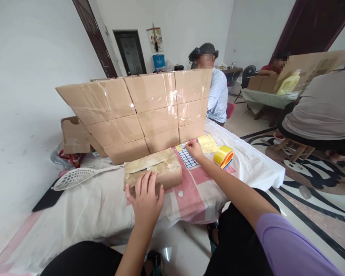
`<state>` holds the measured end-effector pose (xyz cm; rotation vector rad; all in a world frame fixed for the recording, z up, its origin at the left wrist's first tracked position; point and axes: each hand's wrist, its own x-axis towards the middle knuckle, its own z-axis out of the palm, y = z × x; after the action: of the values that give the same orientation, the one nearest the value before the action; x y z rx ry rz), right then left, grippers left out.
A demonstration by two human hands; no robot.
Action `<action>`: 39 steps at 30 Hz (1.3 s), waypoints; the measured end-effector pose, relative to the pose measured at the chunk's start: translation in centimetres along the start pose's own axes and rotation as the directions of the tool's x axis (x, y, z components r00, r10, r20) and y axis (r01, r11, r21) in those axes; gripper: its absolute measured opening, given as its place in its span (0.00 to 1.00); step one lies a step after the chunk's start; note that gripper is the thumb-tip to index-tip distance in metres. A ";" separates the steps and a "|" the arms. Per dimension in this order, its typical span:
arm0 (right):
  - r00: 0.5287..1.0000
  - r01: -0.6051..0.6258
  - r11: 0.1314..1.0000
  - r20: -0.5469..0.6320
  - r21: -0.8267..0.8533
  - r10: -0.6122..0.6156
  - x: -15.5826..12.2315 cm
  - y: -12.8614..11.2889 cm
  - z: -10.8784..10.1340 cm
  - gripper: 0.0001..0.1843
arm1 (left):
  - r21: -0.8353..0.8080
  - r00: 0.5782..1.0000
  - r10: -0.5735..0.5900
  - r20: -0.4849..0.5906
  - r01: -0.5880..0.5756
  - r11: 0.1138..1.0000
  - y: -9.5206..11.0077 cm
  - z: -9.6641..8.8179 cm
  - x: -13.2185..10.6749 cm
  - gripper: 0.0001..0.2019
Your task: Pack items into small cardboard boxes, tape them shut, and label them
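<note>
A taped cardboard box [152, 166] lies on the cloth-covered table [89, 207] in front of me. My left hand [145, 199] rests on its near side with the fingers spread flat. My right hand [194, 148] reaches past the box to a sheet of blue-bordered stickers [187, 158], its fingertips pinched at the sheet's top edge; what they pinch is too small to name. A yellow sticker sheet [208, 143] lies just right of that hand. A yellow tape roll in an orange dispenser [223, 156] stands further right.
A tall wall of taped cardboard [138, 111] stands across the table's far side. A white fly swatter [77, 178] lies left of the box. A small white scrap [180, 193] lies near the front edge. Other people sit behind the cardboard wall and at the right.
</note>
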<state>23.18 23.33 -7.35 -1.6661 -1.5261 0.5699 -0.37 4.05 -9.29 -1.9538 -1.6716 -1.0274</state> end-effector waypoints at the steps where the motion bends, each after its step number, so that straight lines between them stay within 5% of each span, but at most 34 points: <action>1: 0.999 0.032 0.999 -0.006 0.040 -0.032 -1.2 -0.7 -0.8 0.05 | -0.023 1.000 -0.019 -0.019 0.019 1.000 0.4 -0.2 0.1 0.20; 5: 0.985 0.173 0.968 -0.018 0.181 -0.173 -8.7 -3.5 -3.6 0.03 | -0.355 0.995 -0.102 0.009 0.099 0.929 2.5 -1.8 0.6 0.14; 9: 0.902 0.421 0.812 -0.093 0.404 -0.421 -16.9 -5.7 -4.9 0.04 | -0.711 0.955 -0.193 0.225 0.296 0.638 4.2 -3.7 0.9 0.15; 11: 0.866 0.479 0.762 -0.094 0.436 -0.490 -19.3 -6.2 -5.1 0.05 | -0.743 0.945 -0.165 0.282 0.324 0.586 4.5 -4.4 0.8 0.13; 18: 0.825 0.506 0.732 -0.009 0.456 -0.564 -20.2 -6.1 -4.8 0.07 | -0.715 0.965 -0.074 0.253 0.238 0.658 4.3 -4.2 0.0 0.09; 24: 0.867 0.409 0.791 0.075 0.455 -0.492 -20.3 -5.1 -4.4 0.06 | -0.542 0.989 -0.021 0.147 0.099 0.834 4.0 -3.3 -0.3 0.09; 28: 0.877 0.419 0.809 0.047 0.412 -0.478 -20.6 -4.8 -3.9 0.05 | -0.473 0.989 -0.058 0.137 0.117 0.873 4.1 -3.0 -0.7 0.09; 31: 0.803 0.569 0.767 -0.002 0.297 -0.596 -20.7 -4.6 -3.8 0.04 | -0.502 0.973 -0.129 0.193 0.211 0.839 4.2 -3.0 -0.8 0.08; 35: 0.618 0.785 0.620 -0.074 -0.007 -0.783 -20.7 -4.2 -3.8 0.06 | -0.606 0.934 -0.191 0.303 0.344 0.717 4.6 -3.7 -0.6 0.09; 39: 0.465 0.856 0.484 -0.138 -0.183 -0.875 -20.5 -3.9 -3.4 0.07 | -0.677 0.910 -0.208 0.358 0.406 0.614 4.8 -4.4 -0.4 0.10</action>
<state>19.88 2.50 -5.98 -0.7252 -1.9819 -0.2532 3.01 -0.35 -5.82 -2.3904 -1.9715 -1.9278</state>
